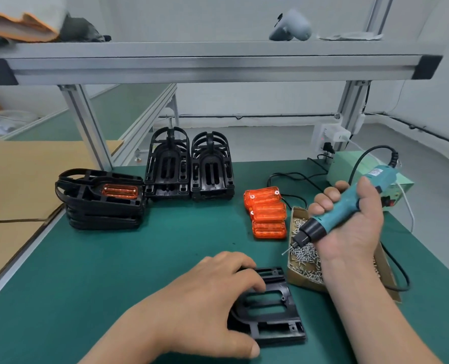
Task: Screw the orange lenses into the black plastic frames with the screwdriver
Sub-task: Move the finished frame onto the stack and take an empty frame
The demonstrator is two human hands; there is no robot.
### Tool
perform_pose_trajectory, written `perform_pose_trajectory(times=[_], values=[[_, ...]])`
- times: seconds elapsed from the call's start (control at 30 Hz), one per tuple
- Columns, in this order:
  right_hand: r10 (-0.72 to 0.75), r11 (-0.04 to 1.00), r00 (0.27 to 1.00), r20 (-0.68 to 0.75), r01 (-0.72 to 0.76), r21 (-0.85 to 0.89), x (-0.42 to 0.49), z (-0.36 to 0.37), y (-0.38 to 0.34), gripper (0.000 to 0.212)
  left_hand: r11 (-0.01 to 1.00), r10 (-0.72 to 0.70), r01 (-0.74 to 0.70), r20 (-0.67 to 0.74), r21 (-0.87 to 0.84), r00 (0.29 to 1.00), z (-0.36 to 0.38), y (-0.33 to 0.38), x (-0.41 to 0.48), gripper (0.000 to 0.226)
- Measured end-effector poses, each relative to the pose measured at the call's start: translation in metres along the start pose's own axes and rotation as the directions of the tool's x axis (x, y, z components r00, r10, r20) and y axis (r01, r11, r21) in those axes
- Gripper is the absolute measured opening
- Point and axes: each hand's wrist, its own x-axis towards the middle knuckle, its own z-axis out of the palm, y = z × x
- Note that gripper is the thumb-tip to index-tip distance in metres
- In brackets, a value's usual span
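In the head view, the work is partly done. A stack of black frames point(102, 211) lies at the left of the green mat point(139, 258), and the top one carries a fitted orange lens point(120, 191); whether the frames beneath it have lenses too cannot be told. Two groups of empty frames point(189, 166) stand upright behind, and a small heap of loose orange lenses point(266, 211) waits near the middle, so several assemblies remain.

The frame in hand point(273, 319) lies flat at the near edge of the mat with its window bare (no lens is seated in it yet). The left hand point(210, 298) holds it down, fingers curled over its far side and thumb along its near edge. The right hand point(349, 219) is wrapped tight round the teal electric screwdriver point(349, 203), which is tilted over the cardboard box of screws point(304, 261); one screw point(286, 250) seems to hang on the bit. By my reckoning, a lens must still be placed before that screw can go in.

As for writing, the screwdriver bears a white label point(375, 172) near its cord end, but it is too small and blurred to read. No other brand shows.
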Motion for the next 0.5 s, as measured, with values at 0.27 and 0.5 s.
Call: perform_pose_trajectory(times=[0.27, 0.5], values=[[0.009, 1.000, 1.000, -0.002, -0.009, 0.015, 0.000, 0.001, 0.000, 0.026, 0.990, -0.134, 0.121, -0.211, -0.072, 0.968, -0.011, -0.022, 0.031, 0.051], [0.023, 1.000, 1.000, -0.019, -0.023, 0.000, -0.001, 0.001, 0.002, 0.026, 0.967, -0.253, 0.252, -0.237, -0.037, 0.938, -0.003, -0.047, 0.083, 0.028]])
